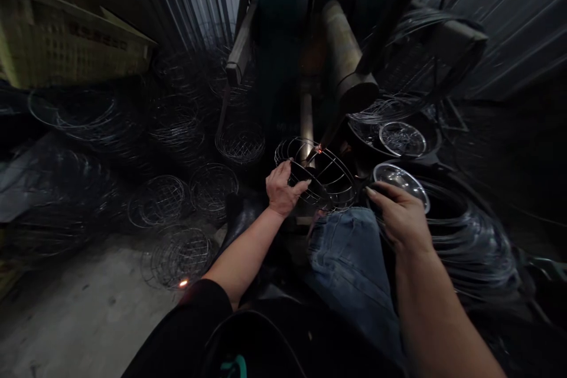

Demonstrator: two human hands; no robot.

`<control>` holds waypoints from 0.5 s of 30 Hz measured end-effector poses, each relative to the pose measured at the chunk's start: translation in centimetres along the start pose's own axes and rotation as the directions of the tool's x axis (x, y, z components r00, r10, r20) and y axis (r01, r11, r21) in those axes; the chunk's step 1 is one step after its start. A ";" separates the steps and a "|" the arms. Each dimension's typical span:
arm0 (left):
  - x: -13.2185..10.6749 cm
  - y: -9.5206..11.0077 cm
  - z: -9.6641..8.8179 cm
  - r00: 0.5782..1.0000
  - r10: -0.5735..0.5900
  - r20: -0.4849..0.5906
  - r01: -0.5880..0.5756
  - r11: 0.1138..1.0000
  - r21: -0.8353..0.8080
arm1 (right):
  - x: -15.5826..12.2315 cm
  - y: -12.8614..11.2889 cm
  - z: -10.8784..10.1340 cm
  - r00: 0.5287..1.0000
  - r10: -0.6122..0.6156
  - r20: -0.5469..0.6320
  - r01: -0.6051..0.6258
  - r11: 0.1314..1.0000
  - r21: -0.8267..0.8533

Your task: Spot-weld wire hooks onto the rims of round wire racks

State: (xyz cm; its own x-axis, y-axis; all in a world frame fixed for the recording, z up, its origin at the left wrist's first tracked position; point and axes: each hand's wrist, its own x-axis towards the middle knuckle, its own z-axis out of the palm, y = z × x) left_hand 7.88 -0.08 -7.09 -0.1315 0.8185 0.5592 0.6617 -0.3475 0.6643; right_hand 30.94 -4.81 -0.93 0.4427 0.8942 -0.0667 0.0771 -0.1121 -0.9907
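Note:
A round wire basket [339, 163] is held at the machine's lower electrode rod [307, 118], with a glowing orange spot on its wires near the rod. My left hand [282, 188] grips the near left side of the basket, thumb and fingers closed on its wires. To the right of the basket, my right hand [403, 215] is closed in a pinch; what sits between its fingertips is too dark to make out. Just behind that hand lies a shiny metal bowl [401, 180].
Stacks of wire baskets [159, 201] stand on the floor at left. Bundled wire rings [473, 242] lie at right, below a pan of small metal pieces [403, 139]. A thick upper cylinder [343, 41] juts from the machine. A yellow crate [80, 47] is at upper left.

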 end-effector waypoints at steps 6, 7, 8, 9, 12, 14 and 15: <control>0.1 0.1 -0.1 1.000 -0.021 0.002 0.021 0.997 -0.073 | -1.6 3.8 -2.0 0.993 0.082 -0.085 -0.086 0.996 -0.039; 0.0 0.1 0.0 0.999 -0.035 0.000 0.034 0.994 -0.108 | -2.0 4.4 -2.0 0.993 0.066 -0.100 -0.074 0.995 -0.073; -0.1 0.2 0.1 0.998 -0.055 0.000 0.054 0.987 -0.149 | -2.4 5.1 -2.0 0.993 0.044 -0.109 -0.056 0.992 -0.114; -0.2 0.3 0.2 0.996 -0.084 0.004 0.083 0.977 -0.194 | -2.7 5.7 -2.0 0.994 0.015 -0.104 -0.032 0.987 -0.160; -0.6 0.5 0.6 0.979 -0.202 0.042 0.204 0.914 -0.352 | -3.6 7.2 -1.9 0.993 -0.109 -0.048 0.089 0.944 -0.317; -0.9 0.4 0.9 0.955 -0.287 0.074 0.289 0.846 -0.448 | -3.9 7.7 -2.0 0.981 -0.192 -0.026 0.165 0.898 -0.407; -1.0 0.4 1.1 0.940 -0.330 0.085 0.328 0.810 -0.486 | -3.9 7.8 -2.0 0.975 -0.219 -0.027 0.185 0.878 -0.442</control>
State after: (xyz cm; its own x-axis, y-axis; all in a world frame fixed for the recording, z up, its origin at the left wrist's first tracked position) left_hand 9.08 -0.52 -7.88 -0.2790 0.9232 0.2642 0.1346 -0.2349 0.9627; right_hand 31.65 -10.03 -8.16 0.4388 0.8852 0.1548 0.5442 -0.1247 -0.8296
